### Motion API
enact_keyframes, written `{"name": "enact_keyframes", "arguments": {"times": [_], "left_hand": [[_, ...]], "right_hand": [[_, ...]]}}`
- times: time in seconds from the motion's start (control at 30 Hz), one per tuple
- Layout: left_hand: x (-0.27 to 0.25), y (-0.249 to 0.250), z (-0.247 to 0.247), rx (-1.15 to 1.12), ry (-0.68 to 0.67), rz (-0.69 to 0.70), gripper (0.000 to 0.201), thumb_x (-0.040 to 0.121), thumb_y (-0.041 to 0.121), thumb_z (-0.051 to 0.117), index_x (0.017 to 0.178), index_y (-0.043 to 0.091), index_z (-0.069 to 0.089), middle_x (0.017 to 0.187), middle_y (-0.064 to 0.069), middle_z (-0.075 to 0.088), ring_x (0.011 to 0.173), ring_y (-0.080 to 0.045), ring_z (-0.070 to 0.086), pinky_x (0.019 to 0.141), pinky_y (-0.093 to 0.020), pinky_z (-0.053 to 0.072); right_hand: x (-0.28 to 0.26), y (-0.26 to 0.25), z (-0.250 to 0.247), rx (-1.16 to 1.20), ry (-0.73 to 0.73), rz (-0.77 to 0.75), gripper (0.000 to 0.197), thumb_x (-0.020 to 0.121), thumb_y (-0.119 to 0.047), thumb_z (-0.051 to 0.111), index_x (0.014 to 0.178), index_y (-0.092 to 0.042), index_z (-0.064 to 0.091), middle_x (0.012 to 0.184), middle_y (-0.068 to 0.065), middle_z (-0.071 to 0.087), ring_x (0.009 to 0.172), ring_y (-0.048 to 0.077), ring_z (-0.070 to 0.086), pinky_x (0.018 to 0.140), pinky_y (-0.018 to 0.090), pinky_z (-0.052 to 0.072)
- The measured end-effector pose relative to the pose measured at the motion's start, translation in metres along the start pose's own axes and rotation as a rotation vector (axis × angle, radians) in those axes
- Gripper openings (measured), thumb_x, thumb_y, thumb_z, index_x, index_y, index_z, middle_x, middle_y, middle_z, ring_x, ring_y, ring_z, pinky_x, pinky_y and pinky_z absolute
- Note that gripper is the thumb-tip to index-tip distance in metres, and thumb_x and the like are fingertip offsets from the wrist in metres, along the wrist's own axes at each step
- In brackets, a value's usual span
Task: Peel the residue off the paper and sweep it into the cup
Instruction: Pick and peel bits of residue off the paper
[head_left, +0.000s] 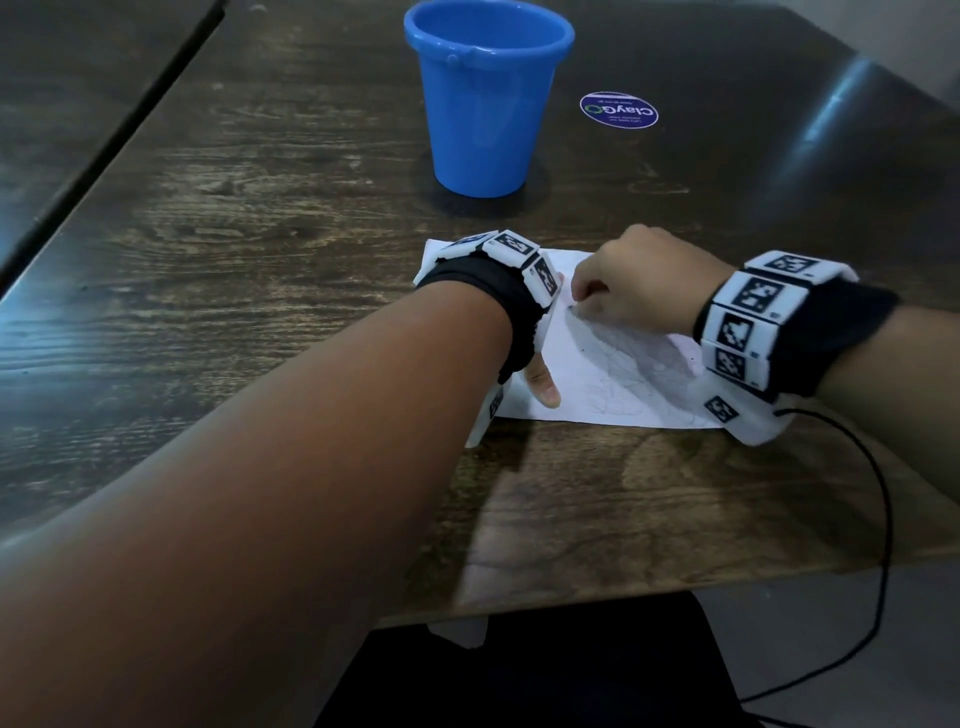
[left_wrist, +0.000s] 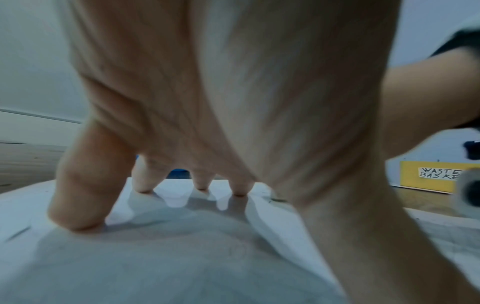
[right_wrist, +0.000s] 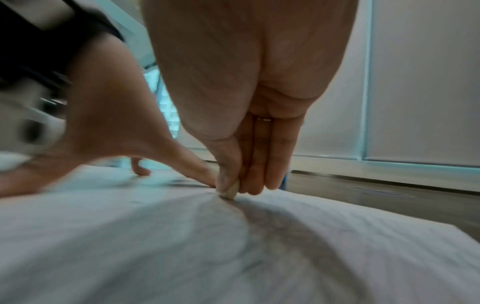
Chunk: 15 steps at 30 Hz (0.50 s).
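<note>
A white sheet of paper marked with faint grey pencil scribbles lies flat on the dark wood-grain bench, near its front edge. The left hand is spread over the left part of the sheet, its straight fingers propped on their tips and pressing the paper down, with the thumb laid along the near left side. The right hand is over the upper middle of the sheet, its thumb and fingers pinched round a small off-white eraser-like lump whose lower end touches the paper (whether it is an eraser or a ball of residue cannot be told). Small dark specks of residue lie on the sheet just beside that hand, and the left thumb tip sits close to the pinched lump in the right wrist view. A blue plastic bucket-shaped cup stands upright on the bench beyond the paper, well apart from both hands. To its right a round purple sticker is stuck to the bench. Both wrists wear black bands with white marker blocks, and a thin black cable trails off the right one over the bench edge.
</note>
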<state>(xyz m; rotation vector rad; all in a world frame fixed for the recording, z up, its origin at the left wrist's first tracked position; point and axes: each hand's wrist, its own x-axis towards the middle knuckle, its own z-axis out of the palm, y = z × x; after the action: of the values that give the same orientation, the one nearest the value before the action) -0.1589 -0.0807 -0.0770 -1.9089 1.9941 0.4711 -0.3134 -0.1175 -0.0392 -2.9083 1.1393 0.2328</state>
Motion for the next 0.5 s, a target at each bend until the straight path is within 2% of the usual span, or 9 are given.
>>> {"name": "enact_keyframes", "arguments": {"times": [0.1,0.13,0.17,0.2,0.27,0.33,0.4,0.43,0.5], "left_hand": [[0.001,0.0,0.001,-0.143,0.089,-0.096,0.125,0.045,0.086,0.074,0.151,0.03,0.038,0.158,-0.002,0.036,0.14,-0.031,0.041,0.106,-0.055,0.04],[0.005,-0.001,0.001,-0.192,0.109,-0.115,0.107,0.057,0.08,0.069,0.148,0.032,0.043,0.156,0.0,0.04,0.139,-0.027,0.043,0.107,-0.05,0.04],[0.007,-0.002,0.002,-0.207,0.113,-0.141,0.098,0.057,0.075,0.059,0.146,0.036,0.045,0.154,0.004,0.043,0.138,-0.023,0.044,0.107,-0.046,0.038],[0.008,-0.004,0.003,-0.204,0.11,-0.152,0.098,0.053,0.072,0.051,0.145,0.039,0.045,0.153,0.008,0.043,0.138,-0.02,0.044,0.107,-0.046,0.035],[0.005,-0.003,0.001,-0.177,0.092,-0.144,0.114,0.041,0.078,0.053,0.148,0.041,0.038,0.157,0.008,0.037,0.139,-0.022,0.041,0.11,-0.052,0.033],[0.002,-0.001,0.0,-0.054,0.039,-0.09,0.145,0.026,0.086,0.069,0.155,0.036,0.024,0.161,0.0,0.029,0.142,-0.031,0.036,0.108,-0.062,0.035],[-0.004,0.004,-0.003,0.071,-0.014,-0.049,0.176,0.0,0.09,0.071,0.157,0.03,0.02,0.16,-0.01,0.028,0.142,-0.039,0.036,0.105,-0.065,0.038],[-0.006,0.007,-0.005,0.098,-0.019,-0.043,0.175,-0.001,0.089,0.072,0.156,0.027,0.024,0.159,-0.012,0.031,0.14,-0.04,0.04,0.104,-0.065,0.04],[-0.004,0.01,-0.008,0.028,0.023,-0.093,0.131,0.038,0.075,0.081,0.151,0.027,0.036,0.154,-0.011,0.039,0.134,-0.039,0.046,0.101,-0.063,0.043]], "right_hand": [[0.018,0.011,-0.002,0.02,0.026,0.109,0.015,0.093,-0.026,0.065,0.104,-0.021,0.073,0.106,0.01,0.067,0.098,0.033,0.061,0.084,0.041,0.054],[0.022,0.012,-0.002,0.022,0.032,0.127,0.015,0.093,-0.023,0.064,0.104,-0.02,0.073,0.106,0.011,0.067,0.097,0.034,0.061,0.084,0.042,0.054],[0.024,0.013,-0.001,0.023,0.036,0.13,0.015,0.093,-0.022,0.064,0.104,-0.019,0.074,0.106,0.011,0.067,0.096,0.033,0.062,0.083,0.042,0.055],[0.025,0.013,0.001,0.027,0.039,0.122,0.015,0.093,-0.021,0.064,0.104,-0.019,0.073,0.105,0.011,0.067,0.095,0.033,0.062,0.082,0.041,0.054],[0.022,0.015,0.004,0.052,0.031,0.09,0.012,0.092,-0.024,0.065,0.101,-0.022,0.073,0.103,0.007,0.068,0.094,0.03,0.061,0.08,0.037,0.053],[0.014,0.017,0.006,0.073,0.007,0.042,0.011,0.091,-0.027,0.067,0.099,-0.024,0.073,0.096,0.001,0.068,0.09,0.025,0.061,0.078,0.034,0.051],[0.004,0.018,0.006,0.089,-0.027,0.003,0.009,0.091,-0.027,0.068,0.098,-0.025,0.074,0.085,-0.007,0.065,0.083,0.019,0.06,0.072,0.03,0.046],[0.001,0.018,0.006,0.088,-0.035,-0.007,0.008,0.091,-0.027,0.068,0.097,-0.025,0.074,0.081,-0.01,0.062,0.079,0.016,0.058,0.07,0.027,0.043],[0.001,0.02,0.006,0.066,-0.024,-0.003,0.009,0.092,-0.027,0.068,0.098,-0.025,0.074,0.079,-0.01,0.06,0.078,0.017,0.057,0.069,0.026,0.04]]}}
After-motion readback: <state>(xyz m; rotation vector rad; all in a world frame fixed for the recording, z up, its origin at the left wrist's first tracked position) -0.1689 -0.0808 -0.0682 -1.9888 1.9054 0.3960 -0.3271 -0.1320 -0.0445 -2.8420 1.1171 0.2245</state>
